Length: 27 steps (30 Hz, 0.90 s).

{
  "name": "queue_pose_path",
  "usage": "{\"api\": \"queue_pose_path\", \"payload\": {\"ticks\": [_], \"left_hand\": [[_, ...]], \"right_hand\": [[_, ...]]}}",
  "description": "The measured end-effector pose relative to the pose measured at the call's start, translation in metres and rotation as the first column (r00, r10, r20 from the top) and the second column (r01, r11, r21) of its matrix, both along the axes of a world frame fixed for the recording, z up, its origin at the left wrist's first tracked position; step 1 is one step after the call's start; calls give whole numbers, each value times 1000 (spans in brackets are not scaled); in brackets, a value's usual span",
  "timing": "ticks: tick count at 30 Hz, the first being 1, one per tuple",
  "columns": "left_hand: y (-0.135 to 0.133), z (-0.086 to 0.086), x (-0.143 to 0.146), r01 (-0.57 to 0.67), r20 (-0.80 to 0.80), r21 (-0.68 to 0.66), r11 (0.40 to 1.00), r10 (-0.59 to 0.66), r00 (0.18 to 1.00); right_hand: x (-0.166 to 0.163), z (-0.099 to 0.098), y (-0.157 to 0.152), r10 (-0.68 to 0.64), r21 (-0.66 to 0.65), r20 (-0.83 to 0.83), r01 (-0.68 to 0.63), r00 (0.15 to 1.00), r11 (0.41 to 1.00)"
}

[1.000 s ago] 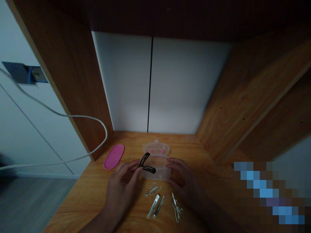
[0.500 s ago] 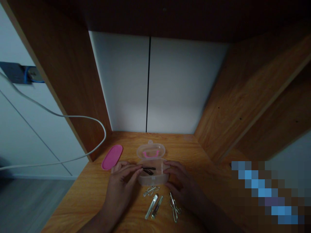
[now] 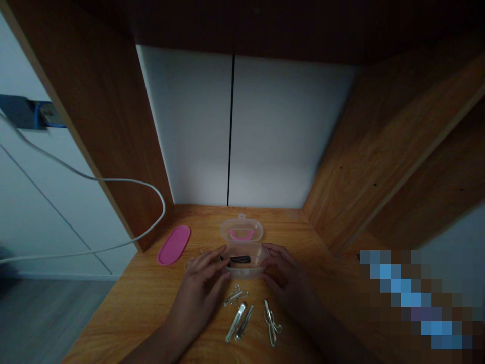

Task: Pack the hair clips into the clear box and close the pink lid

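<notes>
Lower centre: box (image 3: 245,273), translucent, colourless; lid handle (image 3: 242,238), pink; inner clips (image 3: 241,259), black; loose clips (image 3: 235,322), silver. Lower left: oval tray (image 3: 174,245), plain pink. Desktop (image 3: 140,298), orange-brown wood grain. Centre: panel (image 3: 193,126), white, one black vertical line.

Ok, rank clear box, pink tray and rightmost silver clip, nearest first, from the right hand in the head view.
1. Clear box: touching the right hand.
2. Rightmost silver clip: toward the person.
3. Pink tray: left, past the left hand.
</notes>
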<state>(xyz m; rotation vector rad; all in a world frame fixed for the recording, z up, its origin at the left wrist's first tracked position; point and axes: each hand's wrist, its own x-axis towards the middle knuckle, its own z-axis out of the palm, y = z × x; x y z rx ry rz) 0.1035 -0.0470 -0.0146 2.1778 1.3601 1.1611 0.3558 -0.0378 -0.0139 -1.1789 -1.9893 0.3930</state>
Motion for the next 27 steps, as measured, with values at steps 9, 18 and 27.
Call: {"api": "queue_pose_path", "payload": {"ticks": [9,18,27], "left_hand": [[-4,-3,3,-2,4,-20,1000,2,1000],[-4,-1,4,33,26,-37,999,-32,999],[-12,7,3,-55,-36,87,995,58,998]], "right_hand": [[-1,1,-4,45,47,4,-45,999,998],[1,4,-6,25,73,11,-26,1000,997],[7,25,-21,194,26,128,-199,973,980]]}}
